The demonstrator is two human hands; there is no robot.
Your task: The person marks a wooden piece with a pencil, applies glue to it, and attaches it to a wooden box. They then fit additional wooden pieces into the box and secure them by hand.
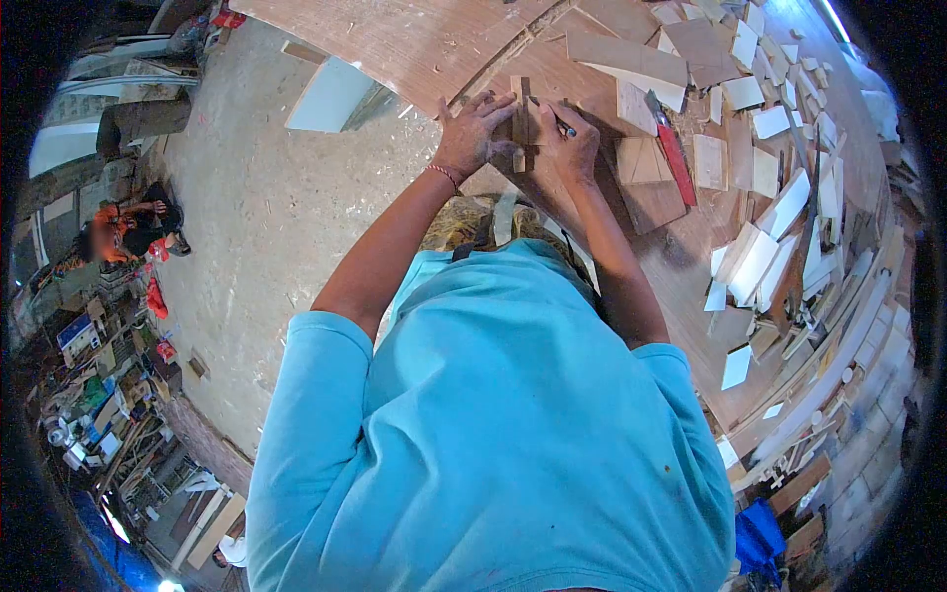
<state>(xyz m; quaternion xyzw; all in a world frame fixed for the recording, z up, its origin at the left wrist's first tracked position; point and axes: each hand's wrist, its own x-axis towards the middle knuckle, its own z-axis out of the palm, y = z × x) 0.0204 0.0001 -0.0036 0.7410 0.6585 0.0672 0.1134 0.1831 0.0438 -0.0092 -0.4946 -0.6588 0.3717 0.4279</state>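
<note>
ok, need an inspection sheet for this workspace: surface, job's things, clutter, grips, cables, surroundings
Surface: brown plywood bench, dusty, mostly covered on its right side.
Job's things: narrow wood strip lying flat on the bench; pencil with its tip at the strip.
Clutter: many wood offcuts spread and stacked to the right; a red-handled tool beside them.
Grips: left hand pressed flat on the strip; right hand closed around the pencil.
Cables: nothing seen.
Surroundings: concrete floor with dust and shavings; another person crouched at far left among stacked materials.
</note>
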